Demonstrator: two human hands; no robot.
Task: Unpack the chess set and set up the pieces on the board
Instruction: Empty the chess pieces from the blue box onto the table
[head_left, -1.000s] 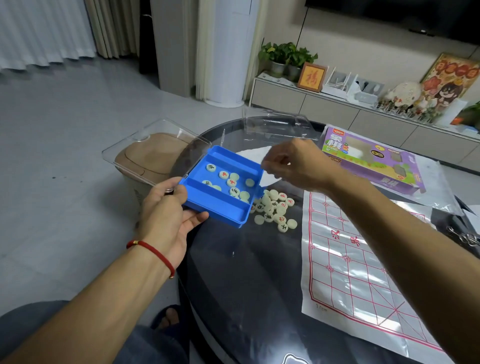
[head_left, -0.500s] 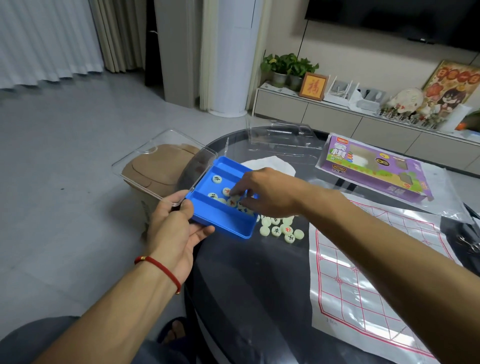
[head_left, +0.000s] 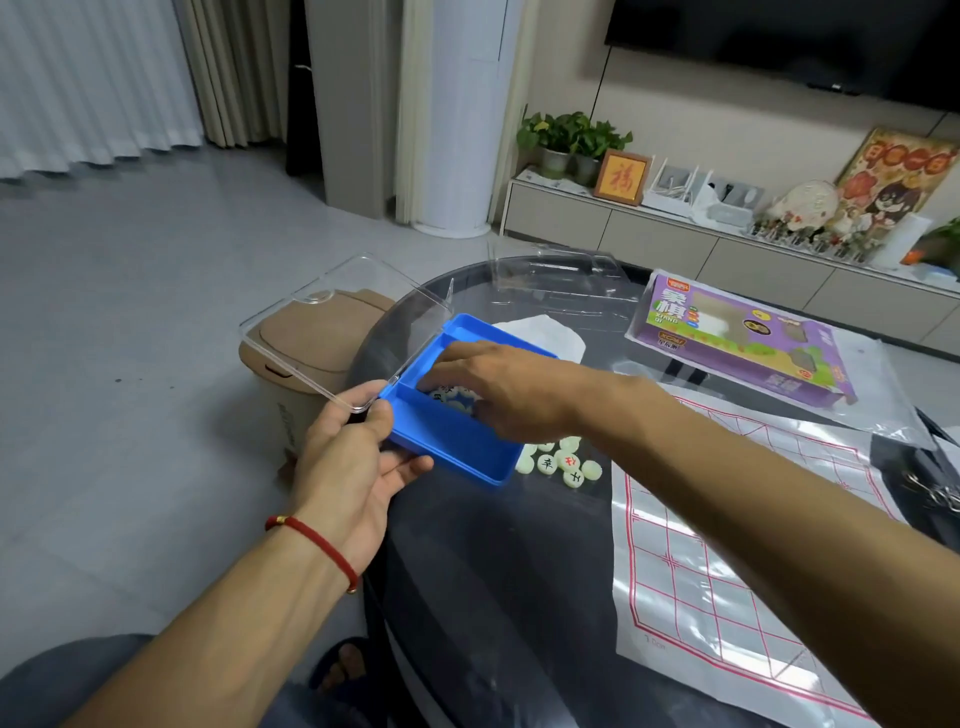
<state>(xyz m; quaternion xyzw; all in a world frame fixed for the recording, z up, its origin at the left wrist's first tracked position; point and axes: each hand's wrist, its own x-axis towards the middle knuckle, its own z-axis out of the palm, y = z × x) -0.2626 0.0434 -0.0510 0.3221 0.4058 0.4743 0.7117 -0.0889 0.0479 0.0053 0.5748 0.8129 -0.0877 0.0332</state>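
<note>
My left hand (head_left: 353, 462) grips the near corner of a blue plastic case (head_left: 452, 441) held over the table's left edge, its clear hinged lid (head_left: 332, 322) hanging open to the left. My right hand (head_left: 498, 384) reaches down into the case, fingers curled over the round pale chess pieces (head_left: 452, 397) inside; whether it holds any is hidden. More pale pieces (head_left: 563, 462) with red and black characters lie in a heap on the dark table just right of the case. The white paper board (head_left: 727, 561) with red grid lines lies flat at the right.
The round dark glass table (head_left: 493, 597) carries a purple game box (head_left: 737, 338) on clear wrap at the back right, a clear plastic shell (head_left: 561, 280) at the back and a white sheet (head_left: 540, 332). A tan bin (head_left: 306, 353) stands on the floor left of the table.
My right hand came down from above the case into it and now covers the pieces inside. The case sits a little lower and more level in my left hand.
</note>
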